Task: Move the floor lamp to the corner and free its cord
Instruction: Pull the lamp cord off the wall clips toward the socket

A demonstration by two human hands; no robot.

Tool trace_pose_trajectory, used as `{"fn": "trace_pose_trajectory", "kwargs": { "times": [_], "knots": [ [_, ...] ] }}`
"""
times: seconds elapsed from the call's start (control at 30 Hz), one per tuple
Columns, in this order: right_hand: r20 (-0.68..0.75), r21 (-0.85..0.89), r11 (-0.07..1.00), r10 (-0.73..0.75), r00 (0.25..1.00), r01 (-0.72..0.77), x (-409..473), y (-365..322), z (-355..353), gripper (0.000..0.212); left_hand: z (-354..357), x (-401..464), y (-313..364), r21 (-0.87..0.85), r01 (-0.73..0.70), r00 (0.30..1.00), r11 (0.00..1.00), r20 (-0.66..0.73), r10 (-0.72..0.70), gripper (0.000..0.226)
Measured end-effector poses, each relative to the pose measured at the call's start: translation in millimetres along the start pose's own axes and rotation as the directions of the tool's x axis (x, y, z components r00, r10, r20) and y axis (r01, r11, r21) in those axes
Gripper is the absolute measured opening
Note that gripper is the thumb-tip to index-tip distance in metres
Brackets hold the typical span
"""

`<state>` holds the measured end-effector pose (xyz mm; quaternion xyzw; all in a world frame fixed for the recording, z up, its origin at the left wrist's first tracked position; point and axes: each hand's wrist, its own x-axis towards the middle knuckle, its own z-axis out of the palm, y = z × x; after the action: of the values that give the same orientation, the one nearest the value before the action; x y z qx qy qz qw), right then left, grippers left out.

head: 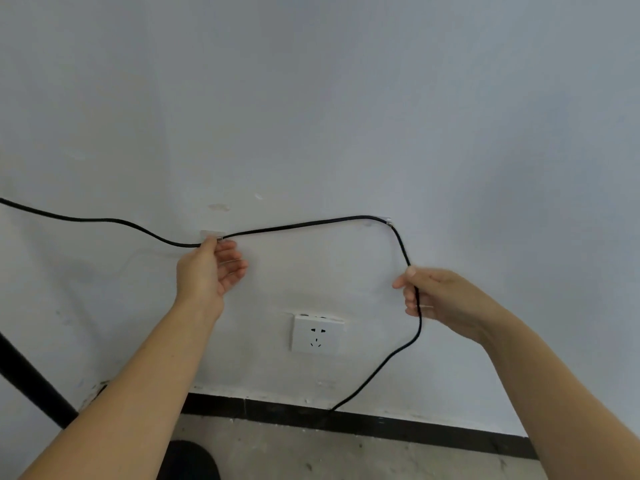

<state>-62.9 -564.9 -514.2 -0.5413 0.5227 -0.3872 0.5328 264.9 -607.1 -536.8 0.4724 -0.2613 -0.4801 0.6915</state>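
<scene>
Both hands work a black cord clipped along a white wall.

The cord runs in from the left, through a clear clip, across to a second clip, then drops toward the floor. The left hand pinches at the first clip, thumb and forefinger on the cord or the clip itself, hard to say which. The right hand loosely grips the hanging cord above the wall socket. A black pole, perhaps the lamp's, leans at lower left.
</scene>
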Motion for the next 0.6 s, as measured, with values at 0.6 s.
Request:
{"fn": "trace_pose_trajectory", "kwargs": {
  "times": [0.6],
  "knots": [
    [-0.421, 0.360, 0.929, 0.077, 0.904, 0.089, 3, 115, 25, 0.029, -2, 6, -3, -0.005, -0.013, 0.999, 1.000, 0.033, 0.013, 0.036]
  ]
}}
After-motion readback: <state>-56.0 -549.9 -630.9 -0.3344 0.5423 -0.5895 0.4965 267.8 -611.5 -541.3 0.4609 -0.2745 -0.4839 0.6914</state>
